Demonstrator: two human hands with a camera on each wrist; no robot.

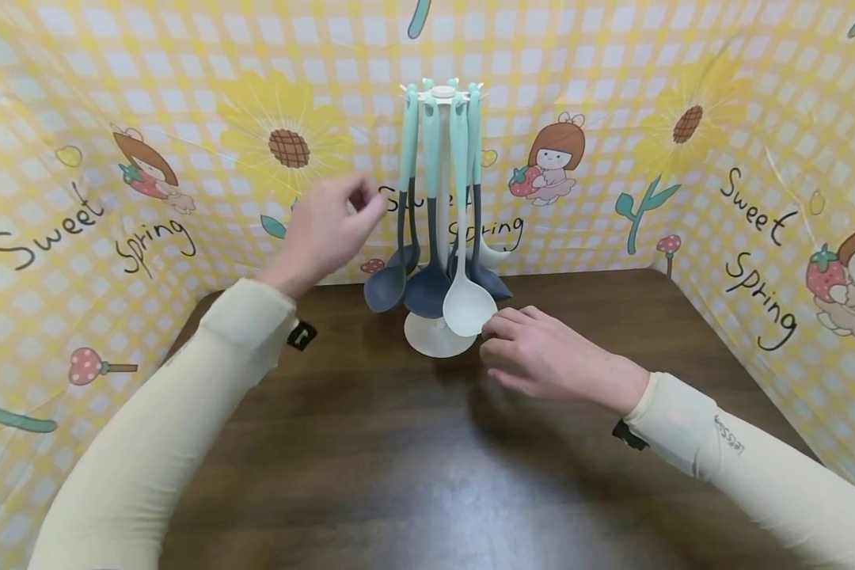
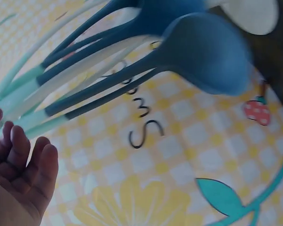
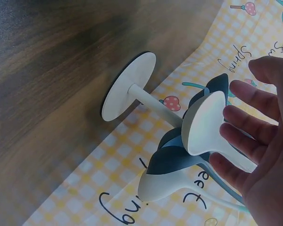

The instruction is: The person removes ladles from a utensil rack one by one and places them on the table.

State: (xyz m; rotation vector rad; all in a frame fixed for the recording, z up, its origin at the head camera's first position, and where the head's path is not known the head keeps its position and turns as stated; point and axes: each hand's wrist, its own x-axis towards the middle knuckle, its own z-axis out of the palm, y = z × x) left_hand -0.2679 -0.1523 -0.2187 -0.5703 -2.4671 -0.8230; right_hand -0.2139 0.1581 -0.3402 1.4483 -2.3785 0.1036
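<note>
A white utensil stand (image 1: pixel 438 336) holds several hanging kitchen utensils with mint handles. At its front hangs a white ladle (image 1: pixel 470 305), its bowl facing forward. Dark blue ladles (image 1: pixel 427 291) hang beside it, one at the left (image 1: pixel 385 287). My left hand (image 1: pixel 331 229) is raised left of the handles, fingers loosely bent around nothing; in the left wrist view its fingertips (image 2: pixel 20 134) overlap the mint grips. Beside the white ladle's bowl, at its lower right, is my right hand (image 1: pixel 541 352). The right wrist view shows its fingers (image 3: pixel 247 136) spread near that bowl, holding nothing.
The stand rests toward the back of a dark wooden table (image 1: pixel 413 467). Yellow checked cloth (image 1: pixel 598 214) with printed flowers and figures encloses the back and sides. Another white utensil head (image 1: pixel 494 252) hangs behind the dark ladles.
</note>
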